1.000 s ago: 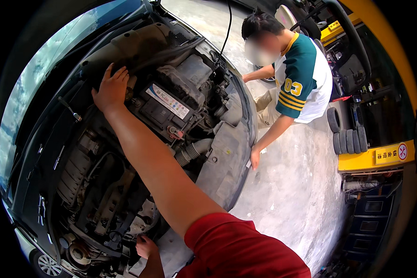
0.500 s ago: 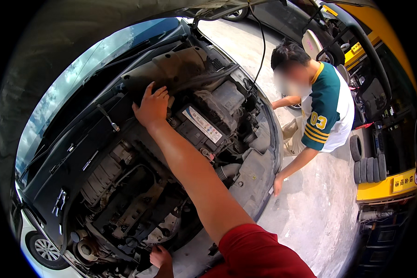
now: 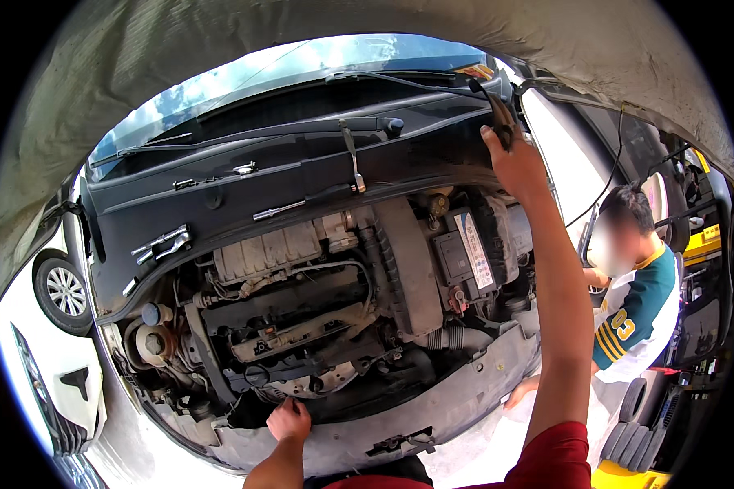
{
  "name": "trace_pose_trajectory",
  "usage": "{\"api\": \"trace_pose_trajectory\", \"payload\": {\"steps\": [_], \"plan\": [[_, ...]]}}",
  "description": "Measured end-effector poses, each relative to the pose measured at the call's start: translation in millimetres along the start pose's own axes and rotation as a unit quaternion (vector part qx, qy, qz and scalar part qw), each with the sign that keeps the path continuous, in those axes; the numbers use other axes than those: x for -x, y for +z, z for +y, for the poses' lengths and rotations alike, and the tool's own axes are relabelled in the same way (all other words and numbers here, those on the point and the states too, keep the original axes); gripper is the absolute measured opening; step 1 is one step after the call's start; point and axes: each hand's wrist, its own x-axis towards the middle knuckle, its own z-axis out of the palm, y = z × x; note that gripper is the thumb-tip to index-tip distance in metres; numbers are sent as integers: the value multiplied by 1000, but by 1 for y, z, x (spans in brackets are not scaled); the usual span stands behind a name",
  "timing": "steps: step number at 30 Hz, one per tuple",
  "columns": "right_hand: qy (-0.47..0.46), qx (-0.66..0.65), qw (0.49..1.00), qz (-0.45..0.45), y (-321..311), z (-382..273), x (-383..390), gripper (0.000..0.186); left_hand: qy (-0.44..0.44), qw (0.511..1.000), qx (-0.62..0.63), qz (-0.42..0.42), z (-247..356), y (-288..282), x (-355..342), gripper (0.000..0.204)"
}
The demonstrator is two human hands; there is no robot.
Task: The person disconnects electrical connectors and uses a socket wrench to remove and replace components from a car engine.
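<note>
Right-hand reach, cowl's right end

Right hand [image 3: 515, 163] up at the cowl's [image 3: 440, 155] far right corner, fingers bent about a dark curved piece [image 3: 488, 96]; firm grip or light touch, cannot tell. Left hand [image 3: 289, 420] half-curled at the grey front panel's [image 3: 465, 391] inner edge; contents hidden from me. Ratchet [image 3: 351, 155] lies loose, reaching the cowl's near edge. My judgement: plant the left hand for balance, work the piece gently at full reach, keep that forearm off the tool.

Label [image 3: 474, 249] on battery [image 3: 450, 259], numerals [image 3: 623, 324] on sleeve [image 3: 654, 300]
</note>
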Motion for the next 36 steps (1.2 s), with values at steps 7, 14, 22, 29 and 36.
{"api": "trace_pose_trajectory", "payload": {"steps": [7,14,22,29,36], "plan": [[35,72,997,7,105,-34,36,89,16,1000,7,20,0,5,1,23],[77,26,996,25,147,-42,47,96,8,1000,7,10,8,-5,1,23],[69,-75,991,85,109,29,35,55,14,999,13,29,3,-4,2,23],[198,155,966,65,99,265,-23,38,27,999,9,15,4,4,-1,20],[114,239,964,-3,97,318,-94,36,42,999,-8,27,-6,14,-1,21]]}}
